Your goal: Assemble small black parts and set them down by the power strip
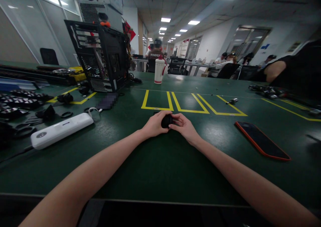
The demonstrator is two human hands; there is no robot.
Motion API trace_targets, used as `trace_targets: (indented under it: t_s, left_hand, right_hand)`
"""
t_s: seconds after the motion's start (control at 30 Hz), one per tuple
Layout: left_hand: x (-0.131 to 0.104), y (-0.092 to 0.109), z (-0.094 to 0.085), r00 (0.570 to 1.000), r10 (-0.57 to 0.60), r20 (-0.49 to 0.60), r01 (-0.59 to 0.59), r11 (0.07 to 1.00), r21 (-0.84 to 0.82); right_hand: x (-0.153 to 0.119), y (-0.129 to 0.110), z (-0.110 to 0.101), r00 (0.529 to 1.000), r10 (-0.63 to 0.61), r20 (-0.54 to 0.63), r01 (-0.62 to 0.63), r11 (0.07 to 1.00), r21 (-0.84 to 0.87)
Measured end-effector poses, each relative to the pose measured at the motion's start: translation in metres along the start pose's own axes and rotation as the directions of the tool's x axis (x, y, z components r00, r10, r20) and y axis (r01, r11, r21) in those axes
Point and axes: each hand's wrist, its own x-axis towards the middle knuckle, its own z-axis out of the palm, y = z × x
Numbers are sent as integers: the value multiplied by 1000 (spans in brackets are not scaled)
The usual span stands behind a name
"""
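A small black round object [166, 121] is between my two hands, just below the yellow tape outlines on the green table [163, 166]. My left hand [155, 124] wraps round its left side, thumb below and fingers over the top. From the right, my right hand [183, 125] pinches the object's edge with thumb and fingertips. What exactly the object is cannot be made out, as the fingers cover part of it.
A white power strip [62, 130] and black parts [46, 113] lie at left, before an open computer case [107, 56]. A white bottle [159, 70] stands behind the tape. At right are an orange-edged phone [262, 140], a small metal part [232, 101] and a person's arm [275, 70].
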Motion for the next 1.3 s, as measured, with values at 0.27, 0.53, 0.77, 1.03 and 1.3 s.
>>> trace_targets:
  t_s: [0.27, 0.53, 0.77, 1.03, 1.3]
  left_hand:
    - [0, 0, 0, 1000, -9, -9, 8, 1000, -14]
    - [1, 0, 1, 1000, -20, -14, 20, 1000, 1]
    - [2, 0, 2, 999, -36, -18, 36, 999, -10]
    - [1, 0, 0, 1000, -19, -20, 19, 1000, -2]
    - [2, 0, 1, 1000, -20, -20, 20, 1000, 3]
  right_hand:
    - [3, 0, 0, 998, 57, -30, -57, 998, 4]
    - [0, -1, 1, 999, 21, -39, -22, 1000, -22]
    - [4, -1, -1, 998, 50, -36, -51, 999, -11]
    - [0, -4, 1, 1000, 4, -5, -4, 999, -44]
    - [6, 0, -3, 994, 102, -24, -102, 995, -16]
